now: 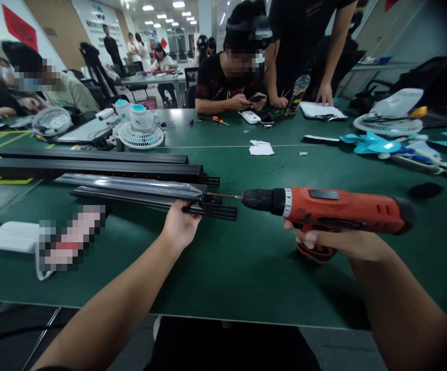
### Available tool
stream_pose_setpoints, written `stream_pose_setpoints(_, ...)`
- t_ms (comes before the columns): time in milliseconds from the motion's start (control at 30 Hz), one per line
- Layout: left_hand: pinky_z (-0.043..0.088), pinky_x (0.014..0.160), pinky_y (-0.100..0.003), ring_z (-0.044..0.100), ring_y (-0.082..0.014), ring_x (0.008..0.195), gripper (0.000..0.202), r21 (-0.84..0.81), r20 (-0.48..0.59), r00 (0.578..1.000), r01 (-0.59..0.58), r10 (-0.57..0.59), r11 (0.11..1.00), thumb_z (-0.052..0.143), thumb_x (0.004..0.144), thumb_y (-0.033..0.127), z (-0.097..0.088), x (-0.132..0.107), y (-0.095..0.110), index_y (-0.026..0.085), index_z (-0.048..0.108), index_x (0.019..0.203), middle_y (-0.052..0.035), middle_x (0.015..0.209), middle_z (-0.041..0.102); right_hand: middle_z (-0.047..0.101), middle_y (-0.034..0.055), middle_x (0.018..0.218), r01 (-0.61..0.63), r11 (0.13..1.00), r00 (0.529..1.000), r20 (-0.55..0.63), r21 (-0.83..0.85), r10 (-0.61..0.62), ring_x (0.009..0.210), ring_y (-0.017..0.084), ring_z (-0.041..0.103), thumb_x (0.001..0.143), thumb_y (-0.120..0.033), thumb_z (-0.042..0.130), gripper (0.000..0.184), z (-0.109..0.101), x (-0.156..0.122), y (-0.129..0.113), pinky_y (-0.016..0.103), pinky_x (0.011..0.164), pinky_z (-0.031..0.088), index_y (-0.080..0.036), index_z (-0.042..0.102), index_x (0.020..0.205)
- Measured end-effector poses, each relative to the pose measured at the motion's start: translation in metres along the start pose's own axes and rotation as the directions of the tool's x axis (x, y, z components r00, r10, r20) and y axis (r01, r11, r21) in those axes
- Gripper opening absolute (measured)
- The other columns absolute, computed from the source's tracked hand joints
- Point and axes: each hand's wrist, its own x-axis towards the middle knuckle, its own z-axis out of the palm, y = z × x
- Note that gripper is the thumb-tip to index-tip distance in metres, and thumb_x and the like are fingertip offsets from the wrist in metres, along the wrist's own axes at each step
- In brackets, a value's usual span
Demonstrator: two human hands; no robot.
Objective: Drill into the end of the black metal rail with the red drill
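Note:
My right hand (316, 241) is wrapped round the handle of an orange and black cordless drill (355, 208), which lies level and points left. From its chuck a long thin bit (225, 195) reaches to the end of a black metal rail (161, 198). Whether the tip sits in a screw or hole is too small to tell. My left hand (181, 226) grips that rail near its right end, thumb on top and fingers partly hidden beneath. Clear plastic film (131, 181) covers part of the rails at this end.
More long black rails (92, 167) lie behind on the green table (246, 278). A pixelated pink item (74, 237) and a white object (11, 237) are at left. White fan parts (141, 129), an orange screwdriver (219, 120) and blue fan blades (370, 143) lie farther back. Co-workers sit opposite.

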Motion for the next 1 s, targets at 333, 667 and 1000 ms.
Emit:
stream_pose_setpoints(333,0.06,0.082,-0.031,0.074,-0.0198,0.089,0.017,-0.005,0.024,1.0,0.0,0.0,1.0,0.063,0.091,0.008,-0.0057,0.0074,-0.0015,0.021,0.071,0.1,-0.0061,0.096,0.078,0.068,-0.0013,0.064,0.014,1.0,1.0,-0.011,-0.012,-0.014,0.055,0.015,0.065,0.094,-0.042,0.097,0.022,-0.0004,-0.0008,0.0015,0.024,0.053,0.067,-0.025,0.094,0.107)
stream_pose_setpoints(667,0.06,0.082,-0.031,0.075,-0.0199,0.089,0.021,0.013,0.052,0.999,-0.007,0.006,1.0,0.062,0.087,0.006,-0.0073,0.0076,-0.0009,0.021,0.072,0.1,-0.0048,0.091,0.077,0.073,0.0011,0.069,0.018,1.0,1.0,0.01,-0.025,-0.018,0.057,0.016,0.067,0.094,-0.038,0.098,0.021,-0.0016,-0.0003,-0.0019,0.026,0.054,0.069,-0.024,0.093,0.109)
stream_pose_setpoints(1000,0.061,0.076,-0.028,0.073,-0.0171,0.081,0.016,0.01,0.014,1.0,0.001,-0.001,1.0,0.061,0.092,0.007,-0.001,0.0005,-0.0005,0.021,0.069,0.093,-0.0045,0.089,0.077,0.069,-0.0012,0.064,0.047,0.998,0.999,-0.009,-0.032,-0.047,0.055,0.013,0.063,0.095,-0.04,0.097,0.02,0.001,-0.0005,0.0013,0.021,0.054,0.065,-0.026,0.094,0.108)
